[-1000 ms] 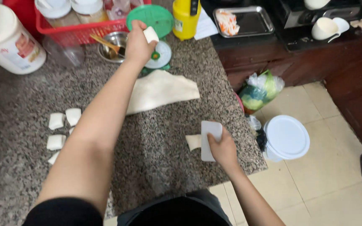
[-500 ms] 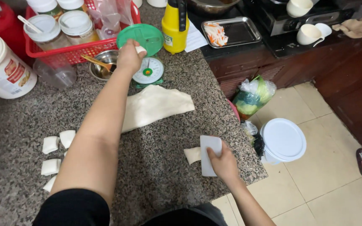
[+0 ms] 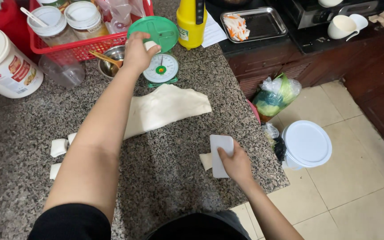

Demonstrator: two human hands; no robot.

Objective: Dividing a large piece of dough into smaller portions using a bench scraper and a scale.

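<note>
Granite-speckled, the surface [image 3: 165, 178] is carrying a flattened sheet of pale dough [image 3: 165, 109] at its middle and a few cut dough squares [image 3: 58, 147] lying near the left forearm. The left hand [image 3: 138, 53] is reaching up to the green kitchen scale [image 3: 158, 49], its fingers [image 3: 150, 50] pinching a small dough piece [image 3: 150, 45] right at the scale's green pan. The right hand [image 3: 236, 164] is resting near the surface's edge, its fingers pressing a white scraper [image 3: 221, 153] down beside another small dough piece [image 3: 206, 161]. Weighing a portion looks to be the step in hand; setting the piece squarely on the pan and reading the dial is what the move is calling for.
</note>
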